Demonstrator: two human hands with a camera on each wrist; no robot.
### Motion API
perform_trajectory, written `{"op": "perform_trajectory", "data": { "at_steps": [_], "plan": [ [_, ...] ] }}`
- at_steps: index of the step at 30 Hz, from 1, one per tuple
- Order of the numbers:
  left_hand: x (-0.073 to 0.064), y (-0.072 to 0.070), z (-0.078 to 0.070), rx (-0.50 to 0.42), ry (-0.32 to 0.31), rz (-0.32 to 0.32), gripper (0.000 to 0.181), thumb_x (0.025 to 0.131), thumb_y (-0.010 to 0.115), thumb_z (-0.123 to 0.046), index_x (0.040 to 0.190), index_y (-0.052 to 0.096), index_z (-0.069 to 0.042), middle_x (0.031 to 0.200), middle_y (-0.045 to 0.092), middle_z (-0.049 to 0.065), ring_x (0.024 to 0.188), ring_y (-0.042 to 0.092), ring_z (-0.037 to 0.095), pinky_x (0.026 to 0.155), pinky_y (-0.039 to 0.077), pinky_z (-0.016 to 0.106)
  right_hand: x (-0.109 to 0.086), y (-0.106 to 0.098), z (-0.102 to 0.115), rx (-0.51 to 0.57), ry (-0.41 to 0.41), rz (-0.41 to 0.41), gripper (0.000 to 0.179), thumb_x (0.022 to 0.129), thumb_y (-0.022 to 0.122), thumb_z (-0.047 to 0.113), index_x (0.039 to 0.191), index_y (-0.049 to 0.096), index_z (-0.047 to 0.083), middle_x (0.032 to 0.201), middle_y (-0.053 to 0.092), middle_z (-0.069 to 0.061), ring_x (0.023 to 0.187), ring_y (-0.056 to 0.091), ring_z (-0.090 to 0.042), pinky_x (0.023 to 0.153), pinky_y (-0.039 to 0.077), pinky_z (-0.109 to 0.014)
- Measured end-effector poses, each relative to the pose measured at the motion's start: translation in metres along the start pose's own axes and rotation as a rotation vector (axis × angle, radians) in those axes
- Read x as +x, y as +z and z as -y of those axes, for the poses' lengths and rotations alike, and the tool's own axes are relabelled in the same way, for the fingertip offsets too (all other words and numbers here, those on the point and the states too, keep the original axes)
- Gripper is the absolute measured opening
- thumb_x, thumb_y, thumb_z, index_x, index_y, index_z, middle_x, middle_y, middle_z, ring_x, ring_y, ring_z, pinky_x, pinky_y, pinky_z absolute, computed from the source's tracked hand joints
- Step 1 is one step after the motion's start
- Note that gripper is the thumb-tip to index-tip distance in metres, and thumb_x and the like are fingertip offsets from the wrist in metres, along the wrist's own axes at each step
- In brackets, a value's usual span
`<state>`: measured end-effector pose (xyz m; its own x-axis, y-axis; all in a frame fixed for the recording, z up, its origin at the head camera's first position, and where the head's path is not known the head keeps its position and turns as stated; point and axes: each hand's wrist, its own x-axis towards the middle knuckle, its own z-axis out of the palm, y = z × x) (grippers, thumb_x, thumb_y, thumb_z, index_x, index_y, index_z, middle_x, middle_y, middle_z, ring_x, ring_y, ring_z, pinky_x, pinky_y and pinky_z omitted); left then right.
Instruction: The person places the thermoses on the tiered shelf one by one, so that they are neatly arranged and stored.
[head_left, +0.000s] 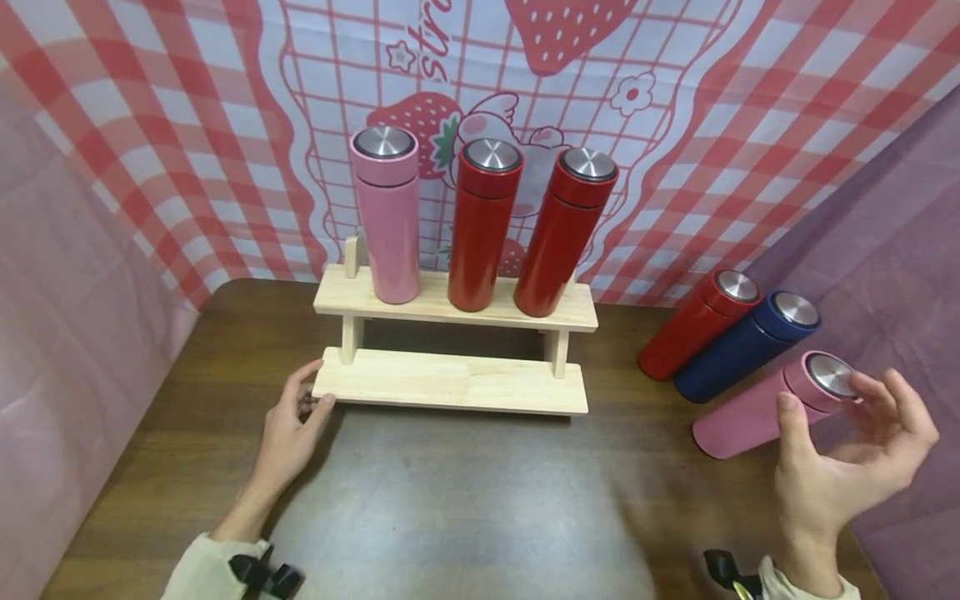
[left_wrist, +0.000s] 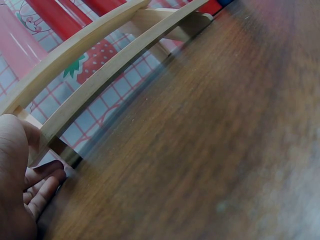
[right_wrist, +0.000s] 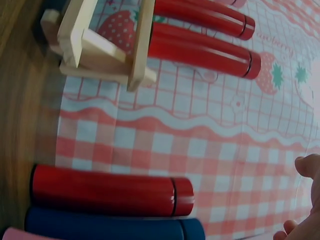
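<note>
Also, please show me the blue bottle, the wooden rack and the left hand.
Blue bottle point(head_left: 737, 356): head view, on its body.
Wooden rack point(head_left: 450, 379): head view, bare lower shelf.
Left hand point(head_left: 289, 433): head view, back of hand.

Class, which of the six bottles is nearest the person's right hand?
The pink bottle on the table: the right hand is by its lid, while the other pink bottle stands on the wooden rack.

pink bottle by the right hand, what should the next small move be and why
Probably close the right hand round the pink bottle near its cap: thumb and fingers flank that end, though a firm grip isn't clear. The wooden lower shelf is bare, and the left hand holds its left end.
</note>
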<state>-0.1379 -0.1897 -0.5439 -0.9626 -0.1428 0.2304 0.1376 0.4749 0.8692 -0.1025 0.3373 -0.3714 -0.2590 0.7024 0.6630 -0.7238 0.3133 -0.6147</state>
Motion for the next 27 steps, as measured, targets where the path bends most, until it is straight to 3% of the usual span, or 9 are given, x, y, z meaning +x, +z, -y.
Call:
{"op": "perform_trajectory", "data": {
  "at_steps": [6, 12, 27],
  "plan": [
    [-0.003, 0.002, 0.0, -0.002, 0.014, 0.009, 0.054, 0.11, 0.07, -0.01, 0.161, 0.051, -0.004, 0.115, 0.077, 0.023, 0.093, 0.065, 0.005, 0.081, 0.048, 0.014, 0.004, -0.012, -0.002, -0.242, -0.053, -0.037, 0.071, 0.062, 0.098, 0.012, 0.125, 0.069, -0.004, 0.121, 0.068, -0.012, 0.118, 0.062, -0.022, 0.101, 0.038, -0.025],
    [-0.001, 0.0, 0.001, -0.009, 0.027, -0.018, 0.054, 0.109, 0.071, -0.008, 0.16, 0.052, -0.003, 0.114, 0.077, 0.025, 0.093, 0.063, 0.001, 0.082, 0.046, 0.01, 0.008, -0.013, -0.009, -0.4, -0.052, -0.02, 0.068, 0.068, 0.091, 0.015, 0.131, 0.069, 0.002, 0.13, 0.063, -0.007, 0.124, 0.056, -0.02, 0.105, 0.034, -0.029],
    [0.002, 0.0, 0.001, -0.005, 0.016, -0.008, 0.055, 0.109, 0.07, -0.009, 0.16, 0.051, -0.003, 0.115, 0.077, 0.026, 0.093, 0.064, 0.002, 0.082, 0.047, 0.012, 0.011, -0.028, -0.032, -0.493, 0.001, 0.033, 0.065, 0.073, 0.094, 0.013, 0.134, 0.073, 0.004, 0.134, 0.062, -0.002, 0.127, 0.055, -0.017, 0.102, 0.044, -0.026]
  ]
}}
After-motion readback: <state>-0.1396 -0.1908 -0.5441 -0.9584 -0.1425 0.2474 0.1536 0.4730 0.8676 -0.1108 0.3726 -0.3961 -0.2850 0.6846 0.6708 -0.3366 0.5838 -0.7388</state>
